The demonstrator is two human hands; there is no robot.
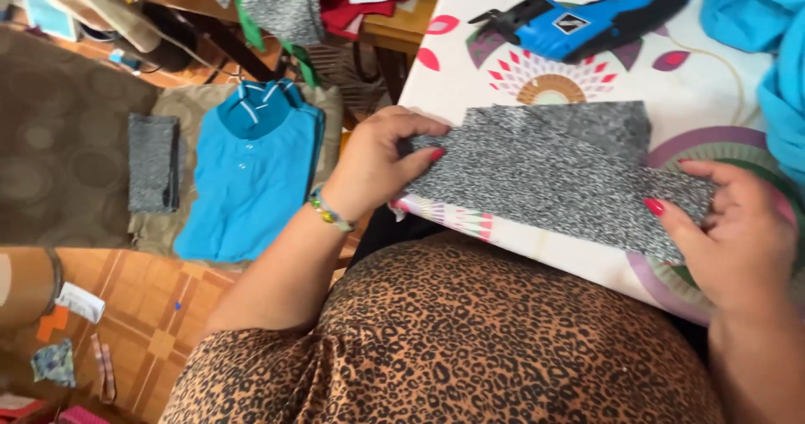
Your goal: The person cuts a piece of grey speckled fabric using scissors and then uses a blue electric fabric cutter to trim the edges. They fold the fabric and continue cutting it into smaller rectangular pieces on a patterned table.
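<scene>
A speckled grey piece of knit fabric (553, 172) lies along the near edge of a table covered with a white flowered cloth (470, 63). My left hand (377, 160) pinches the fabric's left end, thumb on top. My right hand (738, 223) grips its right end, red-nailed thumb pressed on the cloth. The piece is stretched flat between both hands.
A blue and black electric cutting tool (587, 21) rests at the table's far side. Turquoise cloth (755, 38) is heaped at the right. On the floor to the left lie a blue shirt (243, 181) and a folded grey piece (153, 162) on a beige mat, with scraps nearby.
</scene>
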